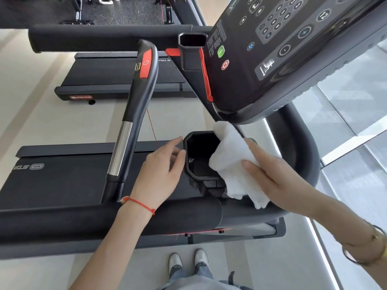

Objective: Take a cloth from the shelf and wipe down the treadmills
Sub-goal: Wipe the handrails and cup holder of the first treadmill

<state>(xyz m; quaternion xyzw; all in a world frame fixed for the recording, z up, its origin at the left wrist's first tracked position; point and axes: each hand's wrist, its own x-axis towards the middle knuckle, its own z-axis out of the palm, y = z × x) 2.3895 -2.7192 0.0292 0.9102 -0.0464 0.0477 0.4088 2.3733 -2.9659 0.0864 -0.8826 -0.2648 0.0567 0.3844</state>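
Right hand (270,174) lay flat, fingers straight, pressing a white folded terry cloth (234,162) against the right rim of a black angular plastic cup holder (199,155) set in the near treadmill's console shelf. No curl round the cloth that I could see; it was pushed, not pinched. Left hand (161,170) sat at the holder's left rim, fingers loosely spread, tips touching or just short of the edge; cannot tell which. It held nothing.

Progress, as I judged it: cloth was off the shelf and in use, so the fetching step was done. Wiping was under way on the near black treadmill (62,185), at the cup holder below the dark control console with keypad and green and red buttons (272,49). Nothing showed which surfaces had already been wiped. The black and chrome curved handrail with red insert (136,105), the padded black front bar (104,220) and the belt looked untouched by either hand at this moment. A second black treadmill (125,76) stood beyond, across the pale floor, and presumably was left to do.

Containers: the near cup holder appeared empty apart from moulded ribs at its bottom; the cloth draped over its right edge and partly down the outside. A second black cup holder (191,51), on the far side of the console, showed a dark interior with nothing visible in it.
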